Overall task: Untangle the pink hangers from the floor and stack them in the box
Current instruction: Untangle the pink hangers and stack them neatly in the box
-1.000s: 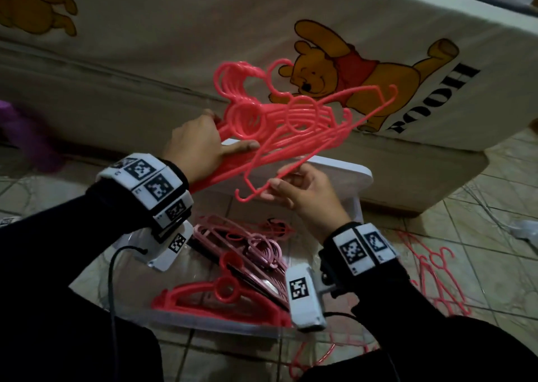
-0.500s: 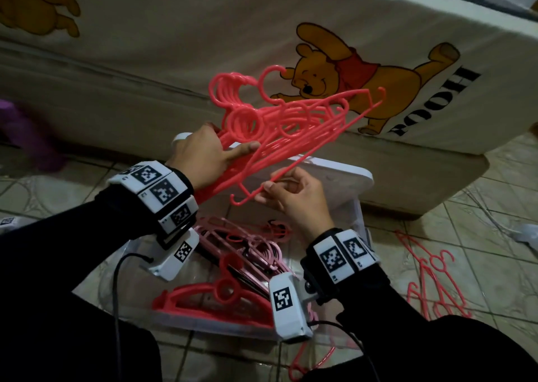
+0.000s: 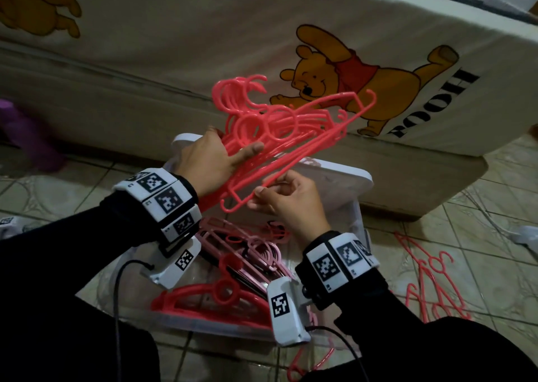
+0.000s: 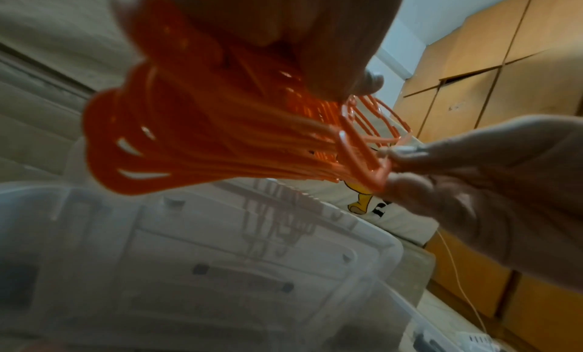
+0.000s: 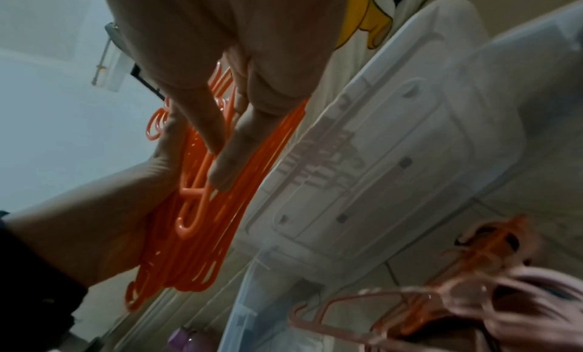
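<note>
Head view showed the left hand [image 3: 212, 160] gripping the pink hanger bundle [image 3: 279, 128] at 12 o'clock above the box [image 3: 359, 221]; the right hand [image 3: 286, 199] pinched one lower bar. Light, stiff plastic with snagging hooks; best held by the necks.

Bright coral-pink hangers [image 3: 279, 137] are showing orange in both wrist views. Paler pink hangers [image 3: 256, 250] are lying in the clear box [image 3: 203, 328]. The cream bedsheet [image 3: 203, 32] is bearing yellow, red-shirted bears and black lettering.
</note>
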Action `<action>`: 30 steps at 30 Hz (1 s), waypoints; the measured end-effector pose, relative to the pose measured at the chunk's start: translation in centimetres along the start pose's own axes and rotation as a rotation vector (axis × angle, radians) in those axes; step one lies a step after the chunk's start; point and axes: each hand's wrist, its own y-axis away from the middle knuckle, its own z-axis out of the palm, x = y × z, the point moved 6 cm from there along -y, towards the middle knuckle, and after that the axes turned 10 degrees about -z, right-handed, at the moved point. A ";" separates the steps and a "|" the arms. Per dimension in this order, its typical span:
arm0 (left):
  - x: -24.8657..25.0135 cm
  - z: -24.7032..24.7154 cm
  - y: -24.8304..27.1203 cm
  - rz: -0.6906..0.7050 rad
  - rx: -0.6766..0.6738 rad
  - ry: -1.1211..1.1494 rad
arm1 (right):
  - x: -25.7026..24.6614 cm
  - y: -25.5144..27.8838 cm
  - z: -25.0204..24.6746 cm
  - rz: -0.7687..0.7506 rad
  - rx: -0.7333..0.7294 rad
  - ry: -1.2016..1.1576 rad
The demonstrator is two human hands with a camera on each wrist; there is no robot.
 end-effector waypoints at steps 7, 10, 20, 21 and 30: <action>0.3 0.1 0.3 0.014 -0.035 -0.002 | 0.8 0.7 0.3 0.063 -0.027 -0.032; 0.6 0.4 0.6 0.025 -0.049 -0.009 | 1.1 0.9 0.8 0.074 -0.037 -0.030; 1.4 -0.3 1.1 0.203 -0.066 -0.178 | -7.7 0.3 -3.2 -0.698 0.103 1.148; 1.5 -0.3 1.3 0.225 -0.068 -0.188 | -8.4 0.1 -3.7 -0.759 0.128 1.247; 2.5 1.1 2.8 0.434 -0.222 -0.224 | -4.6 -2.7 -5.2 -0.539 -0.205 1.481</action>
